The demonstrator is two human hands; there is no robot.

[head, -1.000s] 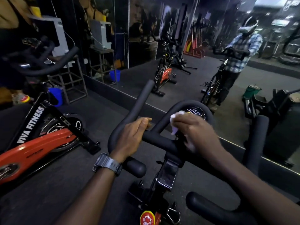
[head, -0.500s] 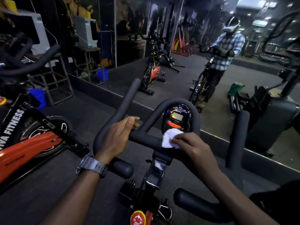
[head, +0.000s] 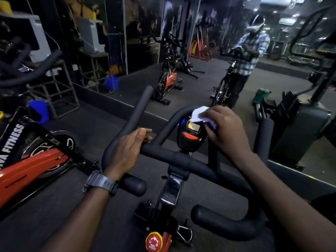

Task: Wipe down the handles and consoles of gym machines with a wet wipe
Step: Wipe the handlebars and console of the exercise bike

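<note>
The right hand (head: 227, 131) had lifted the wipe (head: 201, 114) from the crossbar to the console (head: 190, 135) top, at twelve o'clock, fingers pinching it. The left hand (head: 127, 151) kept its grip curled around the handlebar (head: 138, 110); console cleaning had begun.

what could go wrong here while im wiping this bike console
The wet wipe in your right hand sits on the lit console, so moisture could seep in around the screen. Pressing there might also trigger the orange button below. Your left hand grips the handlebar, so that patch may go unwiped.
</note>
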